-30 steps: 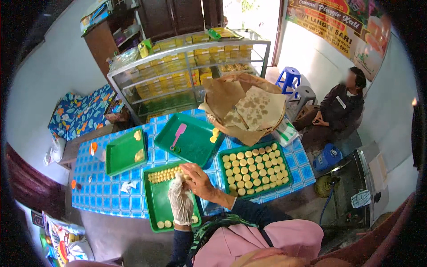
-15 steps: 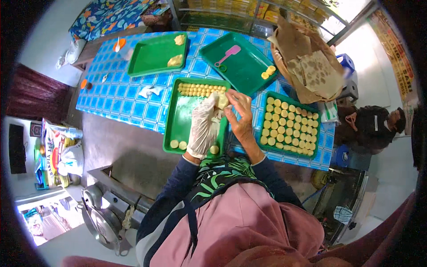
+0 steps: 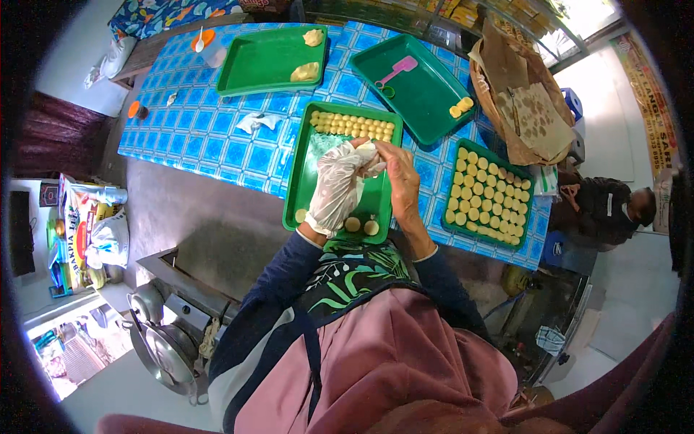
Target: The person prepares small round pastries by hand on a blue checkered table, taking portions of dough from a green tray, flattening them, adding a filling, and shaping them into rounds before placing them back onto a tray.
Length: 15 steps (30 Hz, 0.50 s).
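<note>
My left hand (image 3: 336, 184), in a thin whitish glove, is closed round a pale yellow piece of dough (image 3: 367, 149), mostly hidden by fingers. My bare right hand (image 3: 402, 177) meets it from the right, its bent fingers pressed on the dough. Both hands are over a green tray (image 3: 295, 170). Along that tray's far side lie rows of small dough balls (image 3: 354, 126). Several flattened round dough pieces (image 3: 352, 224) sit at its near edge, partly covered by my left hand.
At right stands a green tray of round dough pieces (image 3: 486, 195). Farther back are a green tray with two dough lumps (image 3: 304, 71), a darker tray with a pink spatula (image 3: 397, 70), and a paper-lined basket (image 3: 535, 116). A person (image 3: 607, 206) sits far right.
My view has shifted, so the table sits higher. My right fingers have closed in over the dough, which shows less now. More round pieces show at the near tray edge.
</note>
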Motion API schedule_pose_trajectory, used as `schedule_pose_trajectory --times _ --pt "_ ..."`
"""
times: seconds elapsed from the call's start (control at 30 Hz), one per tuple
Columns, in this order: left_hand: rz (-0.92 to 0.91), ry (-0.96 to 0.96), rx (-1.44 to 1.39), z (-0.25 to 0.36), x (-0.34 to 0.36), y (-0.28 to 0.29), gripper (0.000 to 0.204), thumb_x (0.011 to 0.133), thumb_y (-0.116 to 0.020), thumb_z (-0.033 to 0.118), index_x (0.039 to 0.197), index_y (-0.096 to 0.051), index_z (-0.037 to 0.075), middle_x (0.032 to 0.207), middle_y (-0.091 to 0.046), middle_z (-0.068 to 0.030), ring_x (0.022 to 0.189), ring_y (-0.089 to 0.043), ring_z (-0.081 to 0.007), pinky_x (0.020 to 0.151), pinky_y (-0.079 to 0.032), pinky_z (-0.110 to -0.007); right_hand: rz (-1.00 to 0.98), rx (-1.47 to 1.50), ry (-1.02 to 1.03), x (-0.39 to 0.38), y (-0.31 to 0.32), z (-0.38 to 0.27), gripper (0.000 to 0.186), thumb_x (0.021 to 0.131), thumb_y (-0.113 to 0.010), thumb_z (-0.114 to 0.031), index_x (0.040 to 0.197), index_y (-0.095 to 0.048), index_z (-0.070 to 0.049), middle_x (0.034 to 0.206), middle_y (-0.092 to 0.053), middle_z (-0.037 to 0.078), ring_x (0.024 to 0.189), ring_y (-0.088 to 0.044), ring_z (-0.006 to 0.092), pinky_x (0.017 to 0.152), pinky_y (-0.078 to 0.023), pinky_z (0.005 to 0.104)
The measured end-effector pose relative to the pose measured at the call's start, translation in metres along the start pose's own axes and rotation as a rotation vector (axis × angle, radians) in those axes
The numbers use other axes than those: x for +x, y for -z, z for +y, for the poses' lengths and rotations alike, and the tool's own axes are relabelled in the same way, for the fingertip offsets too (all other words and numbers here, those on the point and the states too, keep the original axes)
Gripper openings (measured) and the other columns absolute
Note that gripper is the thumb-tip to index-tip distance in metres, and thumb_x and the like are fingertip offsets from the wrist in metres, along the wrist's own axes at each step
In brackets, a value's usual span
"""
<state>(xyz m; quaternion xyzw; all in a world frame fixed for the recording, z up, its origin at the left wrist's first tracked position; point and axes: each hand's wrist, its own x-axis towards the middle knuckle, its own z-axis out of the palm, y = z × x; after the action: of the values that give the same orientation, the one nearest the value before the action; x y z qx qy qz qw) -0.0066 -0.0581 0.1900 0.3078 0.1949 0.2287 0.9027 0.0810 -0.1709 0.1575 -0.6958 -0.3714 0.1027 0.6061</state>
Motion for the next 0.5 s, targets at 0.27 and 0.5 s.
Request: schedule_pose_trajectory --times 0.27,0.5 --pt "-0.082 0.124 -0.081 0.013 0.013 0.024 0.025 0.098 -0.066 0.01 0.118 -0.062 -0.003 0.104 -0.067 -0.0074 0.092 -0.068 -0.0163 0.085 -0.06 -0.033 0.06 0.222 -0.144 -0.003 -0.023 0.006 0.056 0.111 -0.034 -0.043 0.126 -0.069 -0.001 0.133 -0.061 0.013 0.125 -0.049 0.0262 0.104 -0.043 0.0373" --pt "-0.143 0.204 -0.284 0.008 0.014 0.024 0.022 0.101 -0.064 0.016 0.118 -0.063 0.002 0.117 -0.065 -0.0072 0.103 -0.067 -0.0178 0.09 -0.058 -0.035 0.109 -0.113 0.023 0.018 -0.029 0.013 0.062 0.111 -0.028 -0.046 0.137 -0.06 0.0 0.137 -0.059 0.014 0.125 -0.046 0.0293 0.11 -0.034 0.039"
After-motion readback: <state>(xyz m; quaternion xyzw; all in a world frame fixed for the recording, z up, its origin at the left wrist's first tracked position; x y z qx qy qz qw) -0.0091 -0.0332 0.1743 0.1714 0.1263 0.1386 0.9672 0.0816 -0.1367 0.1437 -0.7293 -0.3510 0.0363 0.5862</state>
